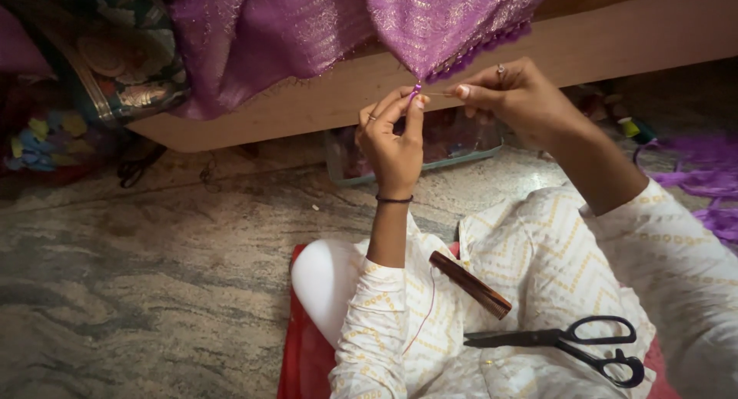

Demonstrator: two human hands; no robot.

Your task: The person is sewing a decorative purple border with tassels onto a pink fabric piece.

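Note:
A purple shimmering fabric point(430, 22) with a tasselled edge hangs over a wooden bed frame point(615, 38). My left hand point(393, 141) pinches a small purple tassel point(416, 88) at the fabric's lowest point between thumb and forefinger. My right hand point(511, 95) is just to the right of it, fingers closed on a thin needle or thread pointing toward the tassel. A thin purple thread point(424, 314) trails down over my lap.
Black scissors point(573, 345) and a brown comb point(470, 284) lie on my white patterned lap. A clear plastic box point(453, 141) sits under the bed frame. Purple threads point(703, 176) lie on the stone floor at right. Patterned cloths point(100, 53) are piled at left.

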